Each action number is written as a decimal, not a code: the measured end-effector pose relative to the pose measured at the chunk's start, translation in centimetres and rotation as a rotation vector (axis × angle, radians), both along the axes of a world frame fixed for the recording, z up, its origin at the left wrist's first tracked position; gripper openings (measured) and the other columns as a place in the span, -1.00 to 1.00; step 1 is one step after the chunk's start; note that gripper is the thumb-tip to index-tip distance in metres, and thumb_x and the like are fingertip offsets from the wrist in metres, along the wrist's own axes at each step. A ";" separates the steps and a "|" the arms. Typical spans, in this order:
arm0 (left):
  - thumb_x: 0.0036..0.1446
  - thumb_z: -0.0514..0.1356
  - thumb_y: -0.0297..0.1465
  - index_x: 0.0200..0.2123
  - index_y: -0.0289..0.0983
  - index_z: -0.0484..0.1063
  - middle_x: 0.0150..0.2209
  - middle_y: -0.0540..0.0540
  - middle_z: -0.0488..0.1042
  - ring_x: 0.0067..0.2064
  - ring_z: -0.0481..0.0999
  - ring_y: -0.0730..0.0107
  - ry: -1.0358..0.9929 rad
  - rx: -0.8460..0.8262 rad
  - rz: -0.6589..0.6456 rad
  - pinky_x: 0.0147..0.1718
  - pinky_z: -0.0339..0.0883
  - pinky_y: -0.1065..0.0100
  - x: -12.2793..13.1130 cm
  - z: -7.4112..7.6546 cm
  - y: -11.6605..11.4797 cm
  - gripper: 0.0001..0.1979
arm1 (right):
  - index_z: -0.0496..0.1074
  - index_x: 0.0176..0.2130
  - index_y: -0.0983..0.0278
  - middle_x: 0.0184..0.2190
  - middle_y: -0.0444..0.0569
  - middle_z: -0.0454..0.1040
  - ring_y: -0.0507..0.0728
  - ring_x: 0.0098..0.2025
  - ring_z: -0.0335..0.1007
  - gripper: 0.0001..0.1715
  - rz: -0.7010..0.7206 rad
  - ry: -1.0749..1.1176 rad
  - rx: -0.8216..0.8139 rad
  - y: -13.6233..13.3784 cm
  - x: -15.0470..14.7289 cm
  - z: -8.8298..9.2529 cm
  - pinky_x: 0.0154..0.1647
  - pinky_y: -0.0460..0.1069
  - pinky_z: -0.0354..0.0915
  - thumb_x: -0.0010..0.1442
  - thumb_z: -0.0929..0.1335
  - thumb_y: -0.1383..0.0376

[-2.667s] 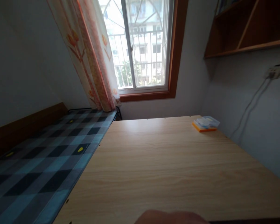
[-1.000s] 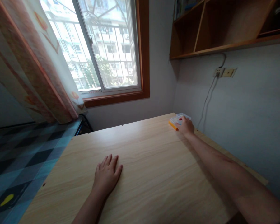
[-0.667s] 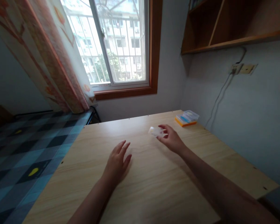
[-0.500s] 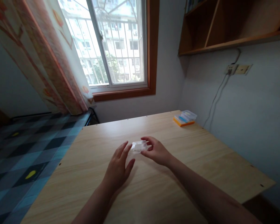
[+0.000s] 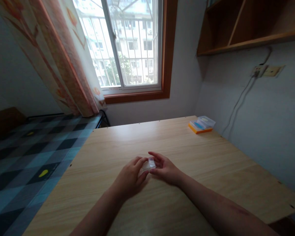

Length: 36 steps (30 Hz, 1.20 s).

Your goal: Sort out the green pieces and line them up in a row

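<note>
A small clear plastic box is held between my two hands, a little above or at the tabletop; I cannot tell which. My left hand grips its left side, thumb in front and fingers over the far edge, covering part of it. On the right end, the thumb and curled fingers of my right hand hold the box, while the index finger stretches out behind it. Whatever is inside the box cannot be made out.
Both hands are over a light wooden table. At its far right corner sits an orange-based case with a clear lid. A checked bed adjoins the left side, and a shelf hangs on the right wall.
My left hand has come in and closed on the left side of the plastic box. The box and my right hand now appear slightly lower, and the view has shifted left.
</note>
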<state>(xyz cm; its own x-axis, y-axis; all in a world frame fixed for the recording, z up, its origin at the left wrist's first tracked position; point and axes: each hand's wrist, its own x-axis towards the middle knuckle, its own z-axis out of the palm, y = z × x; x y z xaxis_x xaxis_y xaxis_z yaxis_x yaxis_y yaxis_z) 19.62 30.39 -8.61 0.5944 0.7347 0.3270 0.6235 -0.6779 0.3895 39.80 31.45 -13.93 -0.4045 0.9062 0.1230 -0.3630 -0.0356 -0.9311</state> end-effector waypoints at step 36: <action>0.25 0.03 -0.08 -0.46 -0.28 0.41 -0.56 -0.03 0.42 -0.53 0.39 0.38 -0.625 -0.393 0.305 -0.51 0.25 0.38 -0.9 -2.7 2.6 -0.57 | 0.05 0.37 0.08 0.12 0.13 0.42 0.18 0.02 0.50 0.16 0.137 -0.053 0.052 -0.5 0.5 -0.5 0.06 0.17 0.42 -0.05 0.58 0.39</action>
